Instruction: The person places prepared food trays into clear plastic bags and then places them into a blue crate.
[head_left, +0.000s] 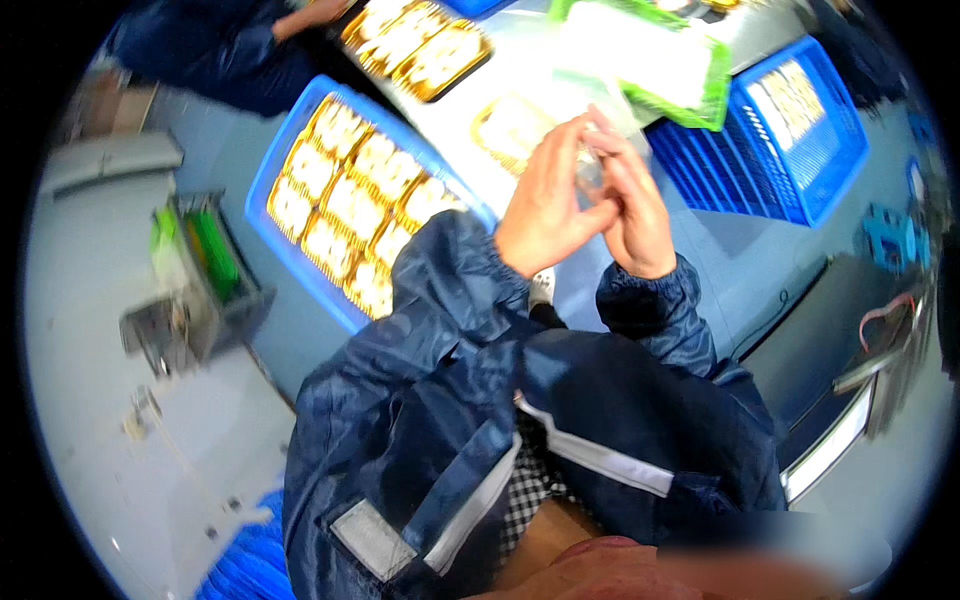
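My left hand (551, 199) and my right hand (634, 199) come together above the near edge of a pale worktable (465, 142). Between them is something small and clear, like thin plastic; glare and blur hide its shape, and which hand grips it is unclear. Just beyond my left hand a gold-rimmed tray with pale food (510, 131) lies on the table, washed out by light. Left of my hands, a blue plastic crate (296, 277) holds several gold trays of pale pieces (356, 206).
More filled gold trays (442, 60) stand at the table's far left, near a co-worker's sleeve (217, 56). A green crate (716, 90) with a white sheet is at the right, beside stacked blue crates (814, 180). A grey-framed stand (217, 300) is at far left.
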